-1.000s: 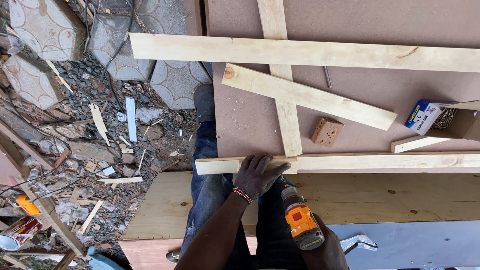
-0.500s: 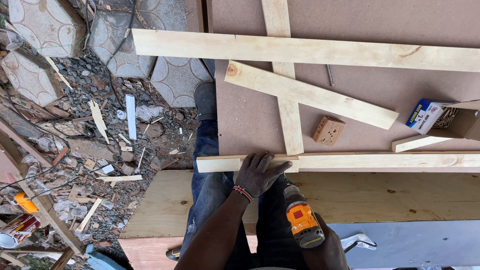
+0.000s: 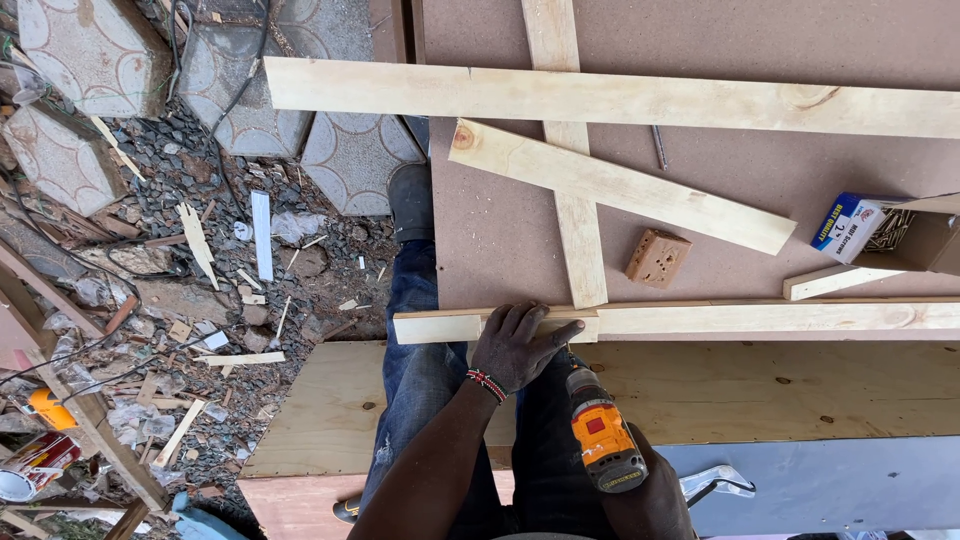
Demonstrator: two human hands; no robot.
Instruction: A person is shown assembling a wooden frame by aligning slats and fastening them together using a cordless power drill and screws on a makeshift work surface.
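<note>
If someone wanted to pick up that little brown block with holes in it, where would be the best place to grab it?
Probably pinch the small brown block across its two longer side faces, coming straight down from above. It lies flat on the brown board, holed face up, with nothing touching it; the upright slat and diagonal slat lie close beside it.

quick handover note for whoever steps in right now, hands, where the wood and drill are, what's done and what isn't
Left hand: pressed flat on the near pale wooden batten, which lies along the edge of the brown hardboard sheet.
Right hand: gripping the orange and black cordless drill, tip pointed at the batten just right of the left hand.
On the sheet: a long pale batten across the top, an upright batten under it, a diagonal batten across that, a small brown perforated block and an open box of screws.
Done: battens laid out.
Left: no screw head visible at the drill tip; the joint there looks not yet fastened.
</note>
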